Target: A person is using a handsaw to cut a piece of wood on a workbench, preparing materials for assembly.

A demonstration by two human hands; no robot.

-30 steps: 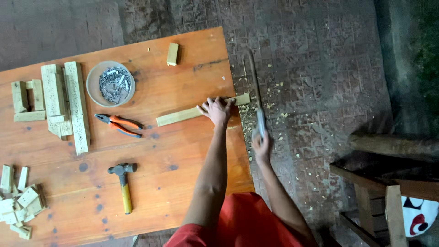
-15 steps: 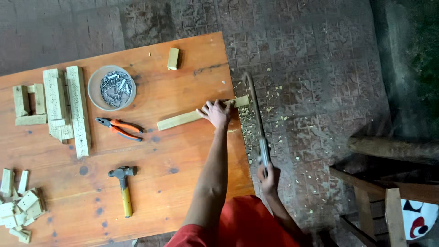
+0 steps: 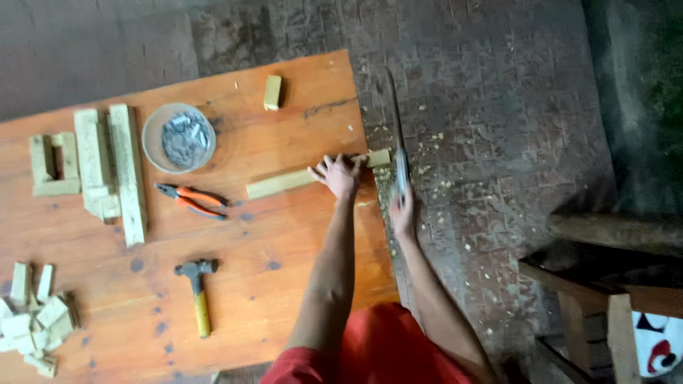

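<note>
The left hand (image 3: 340,174) lies spread flat, pressing a wood strip (image 3: 284,183) onto the table (image 3: 284,242), the strip's end sticking past the edge. The right hand (image 3: 403,213) is curled around a saw (image 3: 398,135) just beside that end. Pliers (image 3: 193,200) lie nearby.

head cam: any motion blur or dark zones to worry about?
Head view: right hand and saw smeared by motion blur; left hand on the wood strip is sharper; table evenly lit, no glare; right edge and top left fall into dim shadow; overall soft.
</note>
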